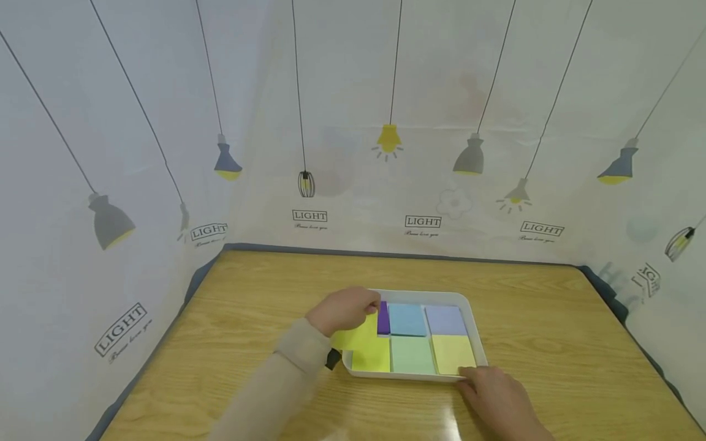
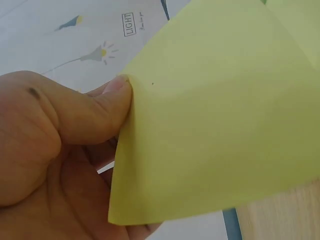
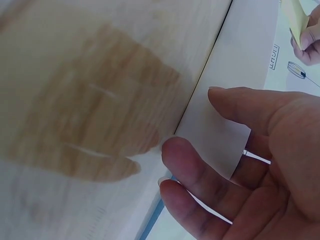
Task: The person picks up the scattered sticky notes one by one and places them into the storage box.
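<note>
A white tray on the table holds several square pads of sticky notes in two rows. My left hand is over its left end, pinching a yellow sticky note between thumb and fingers; the sheet slopes down from the grip, and in the head view it overlaps the yellow pad and part of the purple pad. At the tray's front right corner my right hand grips the rim, with fingers over it beside the pale yellow pad and thumb at the outer wall.
Also in the tray are a blue pad, a lavender pad and a mint green pad. Around the wooden table stands a white curtain printed with lamps. A dark band shows below the left sleeve.
</note>
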A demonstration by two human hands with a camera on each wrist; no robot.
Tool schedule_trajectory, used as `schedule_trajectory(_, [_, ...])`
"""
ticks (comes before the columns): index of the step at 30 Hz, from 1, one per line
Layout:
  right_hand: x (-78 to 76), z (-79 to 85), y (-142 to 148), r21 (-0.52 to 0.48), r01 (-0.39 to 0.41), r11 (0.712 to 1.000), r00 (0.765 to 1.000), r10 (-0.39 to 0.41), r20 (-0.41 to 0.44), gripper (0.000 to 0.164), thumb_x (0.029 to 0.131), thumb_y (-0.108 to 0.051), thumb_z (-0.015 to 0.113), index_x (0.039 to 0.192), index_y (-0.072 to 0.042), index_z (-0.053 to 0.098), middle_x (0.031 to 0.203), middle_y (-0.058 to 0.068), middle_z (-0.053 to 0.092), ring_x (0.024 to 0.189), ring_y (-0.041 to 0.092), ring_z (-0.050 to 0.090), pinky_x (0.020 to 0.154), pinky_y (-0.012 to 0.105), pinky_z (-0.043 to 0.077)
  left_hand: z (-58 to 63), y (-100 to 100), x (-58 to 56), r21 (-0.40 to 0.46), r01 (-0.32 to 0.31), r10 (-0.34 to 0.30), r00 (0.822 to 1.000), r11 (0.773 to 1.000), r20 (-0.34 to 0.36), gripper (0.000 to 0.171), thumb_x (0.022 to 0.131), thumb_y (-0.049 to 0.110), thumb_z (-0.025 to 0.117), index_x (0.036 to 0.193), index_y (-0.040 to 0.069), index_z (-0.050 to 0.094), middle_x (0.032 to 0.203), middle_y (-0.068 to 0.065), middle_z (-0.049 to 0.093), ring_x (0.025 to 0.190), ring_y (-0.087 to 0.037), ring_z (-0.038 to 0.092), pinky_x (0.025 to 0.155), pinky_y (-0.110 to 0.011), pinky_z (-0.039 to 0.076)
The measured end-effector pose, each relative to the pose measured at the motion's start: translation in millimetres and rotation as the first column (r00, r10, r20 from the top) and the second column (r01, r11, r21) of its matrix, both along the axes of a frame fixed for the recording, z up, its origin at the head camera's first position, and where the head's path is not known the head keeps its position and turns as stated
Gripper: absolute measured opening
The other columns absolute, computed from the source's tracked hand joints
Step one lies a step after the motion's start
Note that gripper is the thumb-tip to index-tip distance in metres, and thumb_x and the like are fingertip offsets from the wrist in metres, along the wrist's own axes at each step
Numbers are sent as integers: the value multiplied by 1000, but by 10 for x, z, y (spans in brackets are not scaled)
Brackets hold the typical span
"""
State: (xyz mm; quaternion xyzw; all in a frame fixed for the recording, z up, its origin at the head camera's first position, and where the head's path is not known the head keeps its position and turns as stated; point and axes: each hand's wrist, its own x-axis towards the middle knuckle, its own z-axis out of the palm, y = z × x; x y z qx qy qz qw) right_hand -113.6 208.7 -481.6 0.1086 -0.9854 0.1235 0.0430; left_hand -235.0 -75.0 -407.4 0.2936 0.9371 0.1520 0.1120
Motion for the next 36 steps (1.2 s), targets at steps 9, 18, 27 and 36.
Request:
schedule_trajectory(9, [-21,-31,8,6,7,1000,1000,-8,21,21,79,-30,67,96,-18,71,87,0,71,77,21,62,61,46,51,-39,181,-51,-23,40,-38,997,999,64,15,95,15,46,88,19,58,84,6,57,72,-10,49,63,-26,45])
schedule_trajectory(18, [-24,-26,9,3,8,1000,1000,-8,15,22,80,-30,67,97,-17,71,89,1,71,78,22,62,62,46,52,-135,274,-114,-101,135,-132,991,986,35,14,94,15,49,90,18,62,88,8,59,77,-8,49,70,-24,46])
schedule_trajectory(27, [-10,5,13,0,6,1000,1000,-6,25,20,79,-29,68,96,-17,71,88,1,71,78,21,63,62,45,52,-168,324,-112,-171,168,-149,982,971,117,13,93,15,51,91,19,63,90,7,59,77,-7,49,69,-23,44])
schedule_trajectory(36, [-2,2,10,4,3,1000,1000,-3,3,20,79,-29,68,95,-17,70,86,0,70,76,20,62,61,44,52,-238,360,-101,-176,208,-190,975,962,112,11,91,14,53,90,18,64,86,10,60,75,-6,49,71,-22,42])
